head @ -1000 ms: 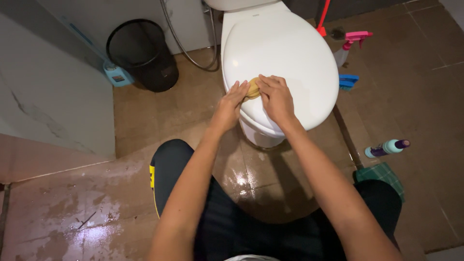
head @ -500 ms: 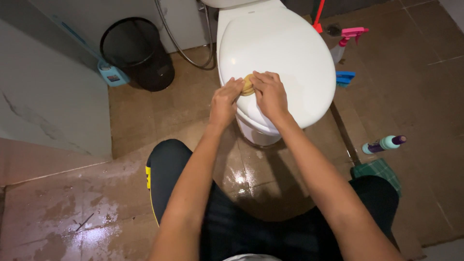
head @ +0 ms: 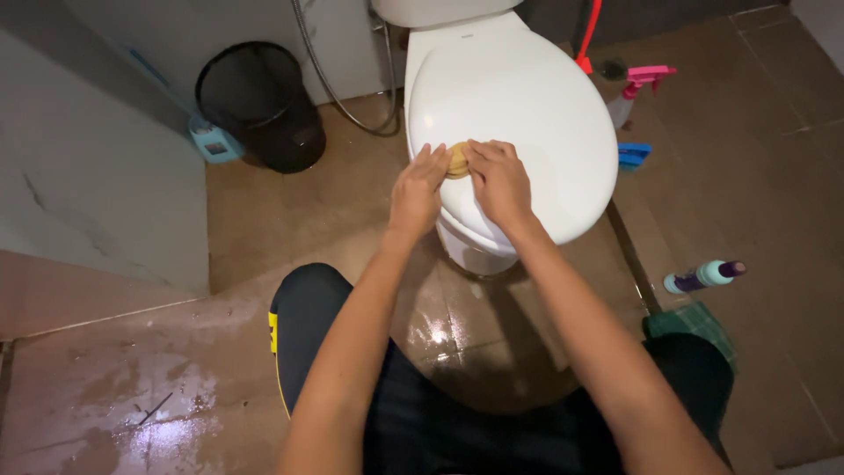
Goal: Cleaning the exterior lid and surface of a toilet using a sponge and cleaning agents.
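Observation:
A white toilet with its lid (head: 519, 105) closed stands ahead of me. Both my hands press a small yellow sponge (head: 457, 160) against the lid's near left edge. My left hand (head: 416, 192) holds the sponge from the left, fingers curled over it. My right hand (head: 498, 180) covers it from the right, so most of the sponge is hidden. My knees in dark shorts show at the bottom of the view.
A black mesh bin (head: 261, 105) and a small blue box (head: 211, 141) stand at the back left by the wall. A pink-topped spray bottle (head: 635, 88), a blue brush (head: 633, 156), a teal and purple bottle (head: 703, 276) and a green cloth (head: 694, 321) lie right of the toilet. The brown tiled floor (head: 132, 396) is wet.
Both hands with the sponge have shifted slightly left and farther up along the lid's edge; the view has moved a little.

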